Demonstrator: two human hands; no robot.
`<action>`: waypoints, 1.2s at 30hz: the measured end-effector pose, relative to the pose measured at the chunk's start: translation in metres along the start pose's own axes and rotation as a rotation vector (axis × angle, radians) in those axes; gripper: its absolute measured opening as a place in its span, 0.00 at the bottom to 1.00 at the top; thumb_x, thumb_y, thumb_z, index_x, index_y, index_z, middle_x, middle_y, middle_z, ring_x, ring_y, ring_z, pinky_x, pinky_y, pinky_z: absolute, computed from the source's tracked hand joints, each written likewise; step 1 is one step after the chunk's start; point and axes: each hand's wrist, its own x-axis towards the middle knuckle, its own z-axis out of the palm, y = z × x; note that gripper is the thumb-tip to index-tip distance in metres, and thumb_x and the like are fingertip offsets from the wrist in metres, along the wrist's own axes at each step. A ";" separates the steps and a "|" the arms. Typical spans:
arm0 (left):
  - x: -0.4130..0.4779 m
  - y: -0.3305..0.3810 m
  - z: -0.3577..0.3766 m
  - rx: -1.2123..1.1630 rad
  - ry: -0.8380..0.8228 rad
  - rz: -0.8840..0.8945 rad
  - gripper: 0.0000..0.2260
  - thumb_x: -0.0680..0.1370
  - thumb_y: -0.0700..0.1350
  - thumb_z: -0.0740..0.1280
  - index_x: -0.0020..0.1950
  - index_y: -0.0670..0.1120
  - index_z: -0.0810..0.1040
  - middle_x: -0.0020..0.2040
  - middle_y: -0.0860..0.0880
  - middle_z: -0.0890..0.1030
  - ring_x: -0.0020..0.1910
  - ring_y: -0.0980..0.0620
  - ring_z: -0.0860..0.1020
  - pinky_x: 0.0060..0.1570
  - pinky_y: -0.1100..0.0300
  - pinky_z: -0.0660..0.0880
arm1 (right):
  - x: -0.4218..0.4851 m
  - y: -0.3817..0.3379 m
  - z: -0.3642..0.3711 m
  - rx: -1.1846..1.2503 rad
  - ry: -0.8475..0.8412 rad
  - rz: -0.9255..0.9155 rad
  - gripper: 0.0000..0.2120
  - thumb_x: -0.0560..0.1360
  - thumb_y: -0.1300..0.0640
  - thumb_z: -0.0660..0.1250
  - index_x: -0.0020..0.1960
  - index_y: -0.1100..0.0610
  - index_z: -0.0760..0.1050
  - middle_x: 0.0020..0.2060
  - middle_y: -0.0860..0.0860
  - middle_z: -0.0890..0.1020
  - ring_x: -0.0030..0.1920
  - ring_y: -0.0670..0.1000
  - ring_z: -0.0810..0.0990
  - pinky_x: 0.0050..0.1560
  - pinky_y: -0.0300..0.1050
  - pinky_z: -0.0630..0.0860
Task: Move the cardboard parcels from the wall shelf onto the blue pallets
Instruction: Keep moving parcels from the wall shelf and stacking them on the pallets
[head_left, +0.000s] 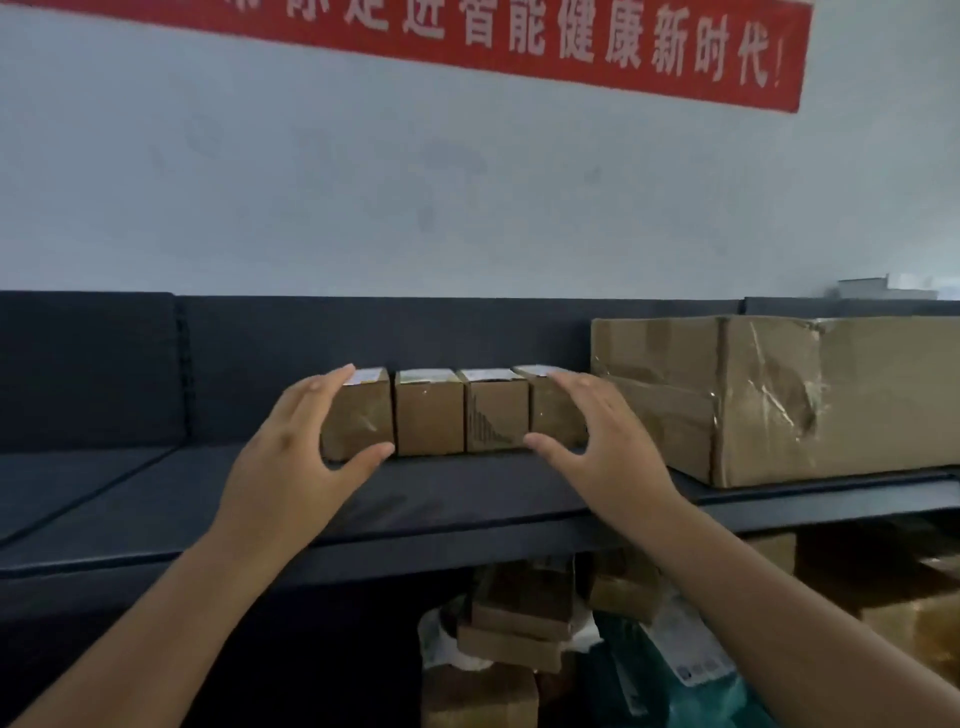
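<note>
Nearest me, left hand (296, 457) and right hand (605, 441) are spread wide, gripping nothing, flanking four parcels (452, 413) set back from the shelf (156, 499) edge. Shelf runs on leftward; box (779, 400) stands just beside my right hand.

The top edge cuts off the red banner (519, 36). The big box (831, 395) runs past the right edge; parcels (519, 618) below the shelf (441, 499) blur.
</note>
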 end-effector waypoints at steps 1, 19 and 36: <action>0.005 -0.006 -0.001 0.028 -0.009 -0.017 0.34 0.71 0.61 0.70 0.75 0.56 0.64 0.70 0.56 0.70 0.64 0.54 0.73 0.51 0.57 0.75 | 0.012 -0.002 0.009 0.013 -0.017 -0.027 0.31 0.74 0.40 0.67 0.73 0.44 0.61 0.70 0.43 0.68 0.69 0.44 0.65 0.66 0.39 0.64; 0.076 -0.083 0.030 0.109 -0.498 -0.335 0.38 0.70 0.62 0.73 0.75 0.61 0.58 0.68 0.46 0.70 0.59 0.48 0.74 0.58 0.54 0.74 | 0.096 -0.034 0.108 -0.094 -0.294 0.030 0.31 0.73 0.42 0.68 0.72 0.46 0.62 0.69 0.51 0.70 0.65 0.54 0.73 0.61 0.49 0.73; 0.062 -0.068 0.006 -0.730 -0.398 -0.681 0.29 0.68 0.34 0.77 0.62 0.57 0.74 0.57 0.44 0.79 0.53 0.43 0.81 0.48 0.45 0.81 | 0.080 -0.047 0.089 0.179 -0.338 0.144 0.34 0.69 0.46 0.74 0.72 0.44 0.64 0.70 0.50 0.67 0.65 0.49 0.69 0.58 0.37 0.63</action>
